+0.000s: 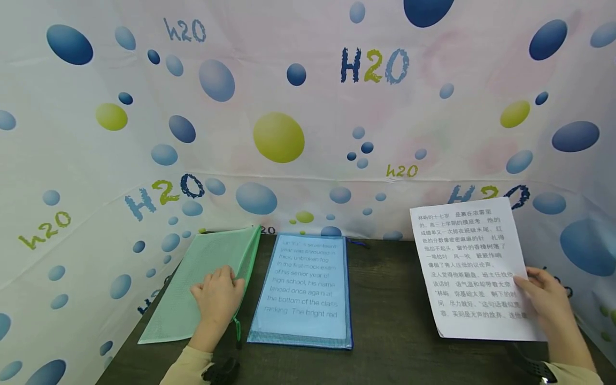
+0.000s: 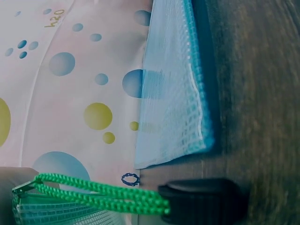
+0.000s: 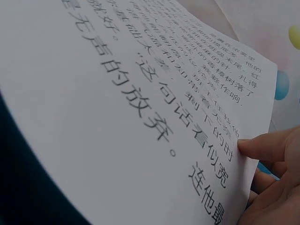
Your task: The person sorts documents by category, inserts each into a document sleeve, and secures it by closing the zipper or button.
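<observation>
A green mesh zipper pouch (image 1: 192, 272) lies at the left, its right edge raised. My left hand (image 1: 218, 291) has curled fingers on that pouch, gripping near its zipper edge; the exact fingertip contact is hidden. A green cord pull (image 2: 103, 194) with a black end hangs from the zipper slider, close to a finger in the left wrist view. Held up at the right, a printed paper (image 1: 471, 267) with Chinese text is pinched at its right edge by my right hand (image 1: 548, 297), thumb in front and fingers behind.
Between the hands, a blue mesh zipper pouch (image 1: 300, 283) holding an English-printed sheet lies on the dark wooden table (image 1: 385, 299). A cloth backdrop (image 1: 327, 107) with bubbles and H2O lettering rises behind the table.
</observation>
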Available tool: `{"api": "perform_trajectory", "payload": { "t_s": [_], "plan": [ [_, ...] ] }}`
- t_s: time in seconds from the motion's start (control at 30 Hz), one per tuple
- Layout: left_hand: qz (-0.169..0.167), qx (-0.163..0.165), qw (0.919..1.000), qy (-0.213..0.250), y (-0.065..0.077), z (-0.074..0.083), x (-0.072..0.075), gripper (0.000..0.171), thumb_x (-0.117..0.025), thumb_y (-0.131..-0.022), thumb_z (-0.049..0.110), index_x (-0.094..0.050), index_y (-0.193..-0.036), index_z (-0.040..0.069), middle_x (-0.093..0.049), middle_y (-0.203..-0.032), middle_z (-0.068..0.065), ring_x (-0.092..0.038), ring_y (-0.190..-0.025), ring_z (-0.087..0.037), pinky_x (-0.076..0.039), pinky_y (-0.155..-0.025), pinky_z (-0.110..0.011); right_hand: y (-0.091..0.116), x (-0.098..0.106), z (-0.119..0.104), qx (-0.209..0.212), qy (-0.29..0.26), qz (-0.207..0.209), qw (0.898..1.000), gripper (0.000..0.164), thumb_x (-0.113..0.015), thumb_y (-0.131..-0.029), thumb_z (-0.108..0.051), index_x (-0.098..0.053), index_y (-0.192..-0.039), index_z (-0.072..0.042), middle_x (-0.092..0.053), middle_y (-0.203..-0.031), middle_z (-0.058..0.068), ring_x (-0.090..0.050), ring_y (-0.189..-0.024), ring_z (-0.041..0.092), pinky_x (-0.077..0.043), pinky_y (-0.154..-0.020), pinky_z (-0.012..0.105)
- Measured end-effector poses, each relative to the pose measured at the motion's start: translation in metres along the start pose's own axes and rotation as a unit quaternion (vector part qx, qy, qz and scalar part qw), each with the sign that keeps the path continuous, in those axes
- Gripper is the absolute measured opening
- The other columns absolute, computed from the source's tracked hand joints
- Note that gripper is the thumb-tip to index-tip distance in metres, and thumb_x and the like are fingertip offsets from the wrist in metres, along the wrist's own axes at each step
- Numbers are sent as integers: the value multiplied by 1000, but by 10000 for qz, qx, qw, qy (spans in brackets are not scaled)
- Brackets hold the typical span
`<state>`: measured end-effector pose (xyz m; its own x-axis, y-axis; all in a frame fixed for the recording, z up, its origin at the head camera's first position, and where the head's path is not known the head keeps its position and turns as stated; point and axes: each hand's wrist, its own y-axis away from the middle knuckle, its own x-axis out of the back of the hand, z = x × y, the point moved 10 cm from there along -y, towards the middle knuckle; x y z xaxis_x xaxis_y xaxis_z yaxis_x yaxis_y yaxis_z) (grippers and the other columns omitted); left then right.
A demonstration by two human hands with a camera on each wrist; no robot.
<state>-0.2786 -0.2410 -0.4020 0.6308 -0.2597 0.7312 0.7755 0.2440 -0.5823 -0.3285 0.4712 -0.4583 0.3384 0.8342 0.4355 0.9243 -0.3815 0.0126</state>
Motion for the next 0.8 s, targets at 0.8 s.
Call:
{"api": "perform_trajectory", "payload": {
  "t_s": [0.8],
  "plan": [
    [-163, 129, 9998, -29, -3, -5, -1, 13, -63, -82, 13, -53, -73, 11, -50, -65, -4, -38, -61, -23, -23, -67, -46, 30, -97, -50, 102, -1840, -1144, 9762, 15, -54, -100, -24, -46, -112, -29, -55, -91, -21, -56, -82, 0, -47, -71, 19]
  ]
}}
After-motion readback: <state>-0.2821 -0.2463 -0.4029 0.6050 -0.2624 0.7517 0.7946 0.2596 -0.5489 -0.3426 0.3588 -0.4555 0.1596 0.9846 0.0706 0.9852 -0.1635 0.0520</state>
